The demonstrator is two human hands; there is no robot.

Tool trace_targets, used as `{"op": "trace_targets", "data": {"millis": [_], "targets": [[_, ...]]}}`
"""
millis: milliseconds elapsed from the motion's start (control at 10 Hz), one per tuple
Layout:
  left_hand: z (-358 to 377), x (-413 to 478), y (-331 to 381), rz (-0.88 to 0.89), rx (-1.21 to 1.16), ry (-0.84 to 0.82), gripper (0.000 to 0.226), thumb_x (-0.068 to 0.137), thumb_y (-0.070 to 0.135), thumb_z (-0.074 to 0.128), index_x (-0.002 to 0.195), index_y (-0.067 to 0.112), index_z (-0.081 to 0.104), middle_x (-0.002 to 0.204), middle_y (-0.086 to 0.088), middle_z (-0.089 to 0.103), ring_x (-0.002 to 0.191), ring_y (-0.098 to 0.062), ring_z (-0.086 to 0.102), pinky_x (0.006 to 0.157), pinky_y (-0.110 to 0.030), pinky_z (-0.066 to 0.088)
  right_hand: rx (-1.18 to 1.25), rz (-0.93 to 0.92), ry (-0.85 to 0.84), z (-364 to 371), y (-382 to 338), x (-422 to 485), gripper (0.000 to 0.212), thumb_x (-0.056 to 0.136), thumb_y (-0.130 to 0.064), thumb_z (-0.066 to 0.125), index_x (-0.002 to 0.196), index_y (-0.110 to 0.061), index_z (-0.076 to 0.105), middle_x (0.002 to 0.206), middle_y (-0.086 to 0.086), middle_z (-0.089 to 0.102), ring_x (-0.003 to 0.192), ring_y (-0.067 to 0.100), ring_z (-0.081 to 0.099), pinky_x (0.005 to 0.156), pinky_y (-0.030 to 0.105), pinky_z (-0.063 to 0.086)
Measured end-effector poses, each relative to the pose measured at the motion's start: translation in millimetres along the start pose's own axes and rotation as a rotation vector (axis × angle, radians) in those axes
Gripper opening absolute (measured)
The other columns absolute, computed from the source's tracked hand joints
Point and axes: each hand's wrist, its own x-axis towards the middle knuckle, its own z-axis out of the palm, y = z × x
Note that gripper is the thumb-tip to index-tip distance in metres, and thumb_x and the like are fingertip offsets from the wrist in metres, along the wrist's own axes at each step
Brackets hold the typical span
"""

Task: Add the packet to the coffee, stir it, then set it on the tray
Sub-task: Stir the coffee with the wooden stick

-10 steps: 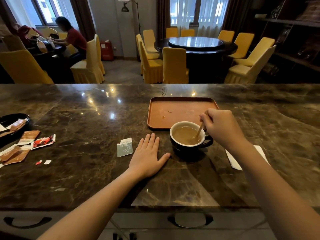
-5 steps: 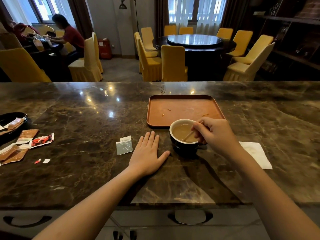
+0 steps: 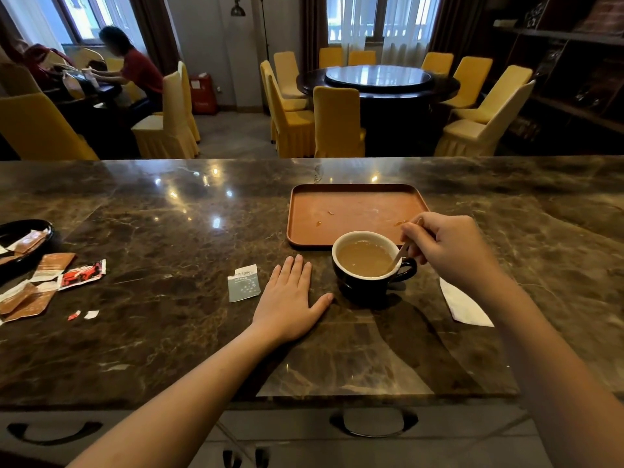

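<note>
A black cup (image 3: 369, 285) with a white inside holds light brown coffee and stands on the marble counter just in front of the brown tray (image 3: 354, 197). My right hand (image 3: 449, 251) is above the cup's handle, pinching a thin wooden stir stick (image 3: 400, 255) whose tip dips into the coffee at the right rim. My left hand (image 3: 290, 298) lies flat on the counter left of the cup, fingers apart, holding nothing. A torn grey-green packet (image 3: 243, 283) lies just left of that hand.
A white napkin (image 3: 464, 305) lies right of the cup, partly under my right forearm. Torn sachets (image 3: 50, 278) and a black dish (image 3: 23, 234) sit at the far left. Past the counter's far edge are yellow chairs, a round table and a seated person.
My right hand has swung the stir stick around inside the cup, from the right side to the middle and back to the right rim. The left hand and cup have stayed put.
</note>
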Motion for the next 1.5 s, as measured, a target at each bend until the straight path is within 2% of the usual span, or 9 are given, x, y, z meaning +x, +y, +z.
{"op": "trace_targets", "data": {"millis": [200,400,500,700,1000,1100,1200,1300,1500], "targets": [[0.0,-0.6,0.4,0.0,-0.002,0.004,0.079,0.088,0.064,0.02,0.147,0.015,0.001,0.159,-0.006,-0.005,0.146,-0.018,-0.009,0.117,-0.035,-0.006,-0.014,-0.023,0.093,-1.3,0.4,-5.2,0.023,0.089,-0.021,0.052,0.082,-0.003,0.065,0.066,0.01,0.066,0.058,0.018,0.063,0.06,0.039,0.057],[0.0,-0.2,-0.1,0.002,0.001,-0.003,0.079,0.088,0.065,0.019,0.147,0.016,0.001,0.158,-0.006,-0.006,0.145,-0.018,-0.009,0.118,-0.035,-0.005,0.061,0.007,0.307,-4.4,2.3,-4.7,0.023,0.09,-0.024,0.05,0.088,-0.007,0.066,0.068,0.004,0.064,0.062,0.006,0.061,0.053,0.013,0.048],[0.2,0.2,-0.3,-0.001,0.003,0.0,0.079,0.088,0.065,0.019,0.147,0.016,0.001,0.159,-0.005,-0.006,0.145,-0.018,-0.009,0.117,-0.035,-0.005,0.188,0.097,0.351,2.2,9.3,-0.3,0.023,0.091,-0.025,0.049,0.087,-0.009,0.065,0.067,0.003,0.064,0.056,0.011,0.062,0.052,0.011,0.05],[0.7,0.8,-0.5,0.001,0.003,-0.001,0.079,0.087,0.065,0.018,0.147,0.016,0.001,0.159,-0.005,-0.005,0.145,-0.018,-0.009,0.117,-0.035,-0.005,0.307,0.278,0.428,13.6,28.4,-2.4,0.026,0.092,-0.026,0.047,0.084,-0.009,0.065,0.067,0.004,0.066,0.055,0.013,0.063,0.049,0.018,0.053],[1.6,0.7,-0.1,0.0,0.005,0.016,0.079,0.088,0.064,0.018,0.147,0.016,0.002,0.159,-0.006,-0.004,0.146,-0.018,-0.008,0.119,-0.036,-0.004,0.356,0.375,0.484,5.9,35.2,-18.0,0.028,0.093,-0.026,0.045,0.083,-0.008,0.064,0.069,0.009,0.068,0.057,0.019,0.065,0.051,0.025,0.055],[2.0,0.4,0.1,0.002,0.009,0.017,0.079,0.088,0.064,0.018,0.147,0.015,0.002,0.159,-0.006,-0.004,0.146,-0.018,-0.008,0.118,-0.036,-0.004,0.37,0.386,0.502,-0.1,36.9,-24.2,0.026,0.093,-0.028,0.046,0.08,-0.013,0.063,0.068,0.006,0.068,0.054,0.016,0.065,0.051,0.027,0.056],[1.6,-0.2,0.4,0.0,0.011,0.015,0.079,0.088,0.064,0.018,0.147,0.015,0.002,0.159,-0.006,-0.004,0.146,-0.019,-0.008,0.118,-0.036,-0.004,0.392,0.381,0.517,-6.1,37.8,-28.6,0.026,0.093,-0.027,0.046,0.074,-0.018,0.061,0.067,0.005,0.067,0.048,0.008,0.063,0.045,0.018,0.053],[0.9,-0.1,0.3,0.001,0.01,0.012,0.079,0.088,0.064,0.018,0.147,0.015,0.002,0.159,-0.006,-0.004,0.146,-0.019,-0.008,0.118,-0.036,-0.004,0.428,0.361,0.53,-10.0,36.1,-32.0,0.025,0.092,-0.027,0.046,0.079,-0.013,0.063,0.068,0.005,0.067,0.05,0.009,0.064,0.046,0.016,0.053],[0.7,-0.7,0.2,0.003,0.005,0.014,0.079,0.088,0.064,0.019,0.147,0.015,0.003,0.159,-0.006,-0.003,0.146,-0.019,-0.007,0.119,-0.036,-0.003,0.492,0.213,0.349,-9.4,31.3,-36.2,0.018,0.089,-0.021,0.053,0.09,-0.012,0.068,0.069,-0.001,0.069,0.061,0.016,0.065,0.058,0.023,0.057]]}}
